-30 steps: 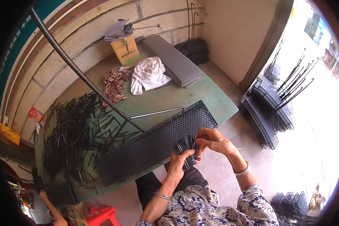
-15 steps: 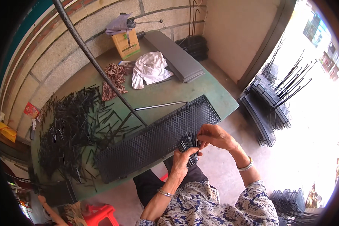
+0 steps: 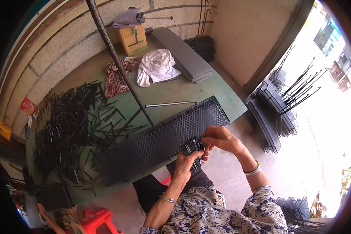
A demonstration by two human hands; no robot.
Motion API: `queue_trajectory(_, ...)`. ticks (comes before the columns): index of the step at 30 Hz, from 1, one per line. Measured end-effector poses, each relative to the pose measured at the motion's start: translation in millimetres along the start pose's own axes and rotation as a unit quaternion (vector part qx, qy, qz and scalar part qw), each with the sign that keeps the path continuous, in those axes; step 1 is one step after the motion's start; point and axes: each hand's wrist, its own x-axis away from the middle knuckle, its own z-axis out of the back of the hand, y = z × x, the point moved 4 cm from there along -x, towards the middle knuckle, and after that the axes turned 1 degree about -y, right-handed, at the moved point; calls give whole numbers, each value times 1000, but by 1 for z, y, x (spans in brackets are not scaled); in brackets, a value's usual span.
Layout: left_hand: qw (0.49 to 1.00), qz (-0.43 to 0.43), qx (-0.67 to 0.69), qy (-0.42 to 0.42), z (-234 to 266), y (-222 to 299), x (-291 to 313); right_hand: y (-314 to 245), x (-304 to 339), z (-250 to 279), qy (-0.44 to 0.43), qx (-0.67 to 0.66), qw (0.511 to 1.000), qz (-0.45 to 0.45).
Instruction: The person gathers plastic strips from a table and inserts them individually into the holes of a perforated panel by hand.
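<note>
A bundle of thin black strips (image 3: 194,147) is wrapped in my left hand (image 3: 186,164), its ends fanning out above the thumb. My right hand (image 3: 219,140) is closed in a pinch at the bundle's right side; its fingertips cover whatever lies between them. Just beyond both hands lies a long black perforated metal panel (image 3: 160,136) with a raised edge, slanting across the near side of the green table (image 3: 222,88). A large heap of similar black strips (image 3: 66,128) is spread on the table's left part.
A dark pole (image 3: 117,58) with a brace rises across the table. Farther back are a patterned cloth (image 3: 116,80), a white cloth (image 3: 156,67), flat grey panels (image 3: 183,54) and a cardboard box (image 3: 132,39). Wire racks (image 3: 267,117) stand right; a red stool (image 3: 99,220) and another person's arm (image 3: 46,218) are lower left.
My view has shifted slightly. Both hands stay together at the bundle, and the right fingers have moved a little up and left along its edge.
</note>
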Motion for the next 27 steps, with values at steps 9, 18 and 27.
queue_trajectory(9,1000,2,-3,-20,8,1,3,6,0,-6,10,-30,999,-3)
queue_trajectory(18,999,29,17,-22,6,5,1,8,-3,-2,21,-16,999,20)
queue_trajectory(27,996,49,22,-67,0,11,-1,9,-1,11,43,-40,997,40)
